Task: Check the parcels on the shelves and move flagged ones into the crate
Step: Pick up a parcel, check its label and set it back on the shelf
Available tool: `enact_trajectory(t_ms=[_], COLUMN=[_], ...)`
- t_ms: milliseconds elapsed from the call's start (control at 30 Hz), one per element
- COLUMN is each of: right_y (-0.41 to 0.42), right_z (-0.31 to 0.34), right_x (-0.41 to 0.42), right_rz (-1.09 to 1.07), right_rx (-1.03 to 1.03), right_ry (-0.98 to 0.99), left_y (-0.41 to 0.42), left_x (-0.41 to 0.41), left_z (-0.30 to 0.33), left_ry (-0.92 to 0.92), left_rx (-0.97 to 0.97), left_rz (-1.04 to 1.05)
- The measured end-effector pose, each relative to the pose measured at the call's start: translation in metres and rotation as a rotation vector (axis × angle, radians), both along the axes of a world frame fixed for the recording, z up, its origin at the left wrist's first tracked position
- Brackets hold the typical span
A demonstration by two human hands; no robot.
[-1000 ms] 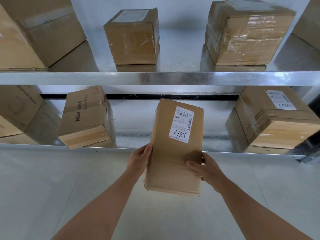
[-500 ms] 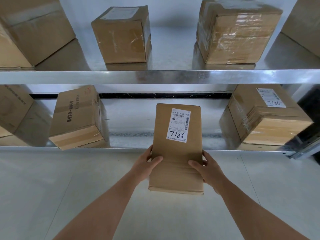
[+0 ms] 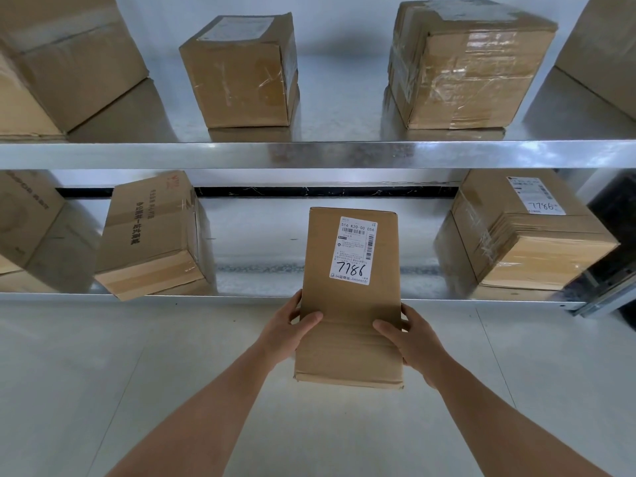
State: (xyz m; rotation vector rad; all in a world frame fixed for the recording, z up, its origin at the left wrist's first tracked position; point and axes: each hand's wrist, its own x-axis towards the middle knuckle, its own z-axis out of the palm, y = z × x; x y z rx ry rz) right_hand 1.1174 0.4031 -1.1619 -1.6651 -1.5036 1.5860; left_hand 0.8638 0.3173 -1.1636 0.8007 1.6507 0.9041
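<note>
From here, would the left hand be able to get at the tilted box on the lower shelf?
Probably not yet: the left hand grips the labelled parcel together with the right hand. Once it lets go, the way to the tilted box looks open, with nothing in front of it.

The large box (image 3: 62, 60) at the upper shelf's left end is cut off by the frame. The label (image 3: 237, 29) on the small box (image 3: 241, 74) beside it is unreadably blurred. Fingers of both hands are hidden behind the held parcel (image 3: 347, 297).

both arms fwd, left hand (image 3: 287, 330) & right hand (image 3: 411, 340) curled, thumbs up top
</note>
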Motion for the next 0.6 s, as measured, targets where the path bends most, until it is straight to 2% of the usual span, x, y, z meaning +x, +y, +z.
enact_trajectory(t_ms=[600], right_y=[-0.0022], right_z=[0.0022], right_x=[-0.0007], right_rz=[-0.006], right_rx=[-0.015], right_ry=[-0.019], left_y=[-0.0029], left_x=[0.0037], left_z=[0.0021], left_ry=[0.122], left_rx=[-0.046], left_rz=[0.009])
